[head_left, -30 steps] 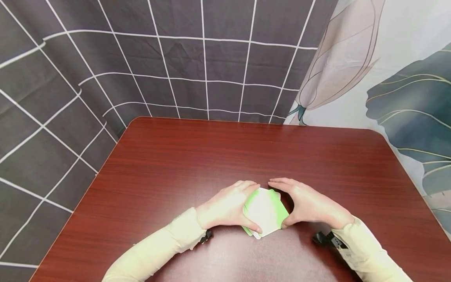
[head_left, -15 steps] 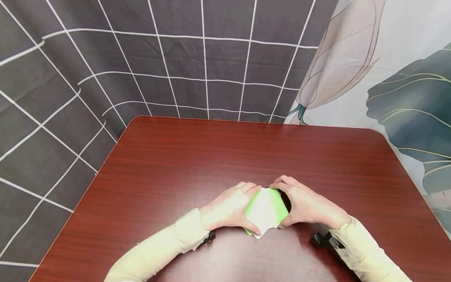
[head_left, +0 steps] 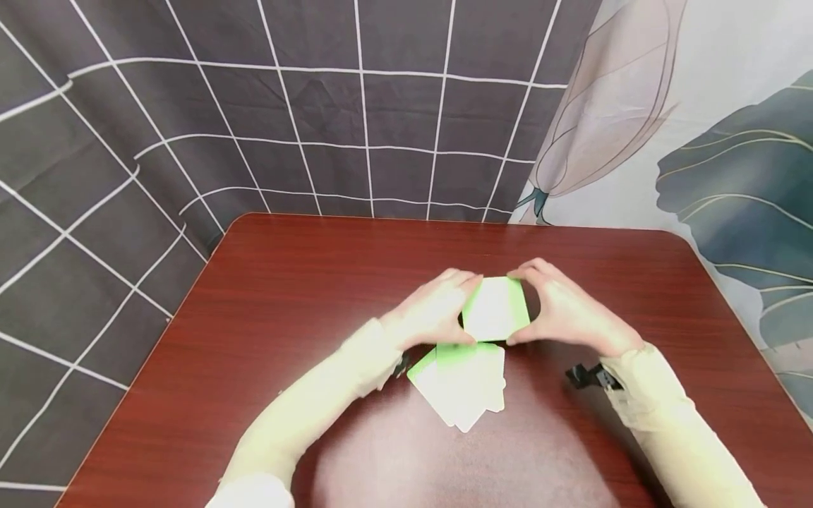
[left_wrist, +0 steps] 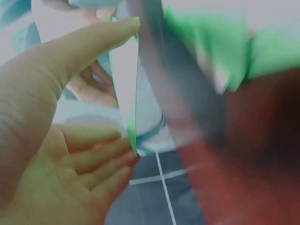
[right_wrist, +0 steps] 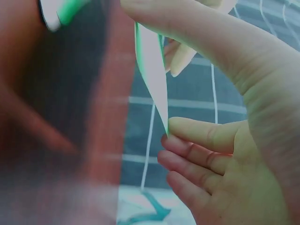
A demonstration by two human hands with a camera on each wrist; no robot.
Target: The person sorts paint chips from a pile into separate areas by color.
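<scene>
A white card (head_left: 497,309) with green edges is held up between both hands, beyond the loose cards. My left hand (head_left: 438,310) pinches its left side, with the thumb at the near corner and the fingers at the far one. On the opposite side, my right hand (head_left: 568,316) grips it the same way. Both wrist views show the held card (left_wrist: 125,79) edge-on and thin, spanning thumb to fingertips; whether others lie behind it I cannot tell. Several white and green cards (head_left: 466,388) lie fanned and overlapping on the table, nearer the body.
The dark red wooden table (head_left: 330,282) reaches back to a grey curtain (head_left: 317,106) with white grid lines. A leaf-patterned curtain (head_left: 730,176) hangs at the right. Black wrist devices (head_left: 593,377) sit under the sleeves.
Both hands have moved forward, away from the body, with the held card. The other cards stay behind on the table, now spread into view, where the hands covered them before.
</scene>
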